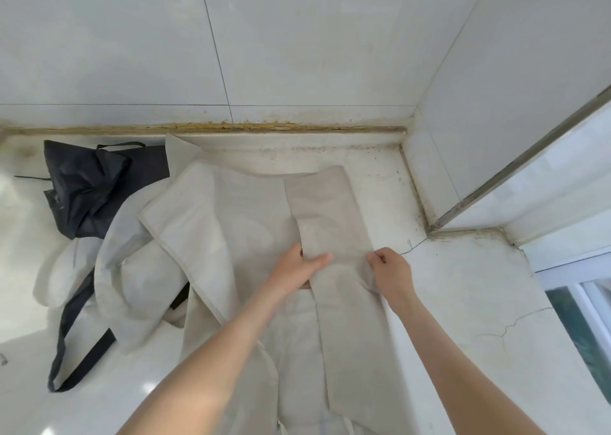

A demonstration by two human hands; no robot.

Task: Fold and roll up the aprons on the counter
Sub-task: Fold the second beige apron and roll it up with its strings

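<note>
White counter fills the lower frame. Beige apron is spread across centre with a folded strip on its right, and a dark apron is crumpled upper left. Left hand pinches the strip's left edge, right hand pinches its right edge.

Two bare forearms in shot now: the left forearm and the right forearm, uncovered all the way from the bottom edge up to the wrists (the wide lens makes them look bulky close to the camera). Both are smooth and taper to slim wrists. The left hand is bare, and so is the right hand, knuckles plainly on show.
</note>
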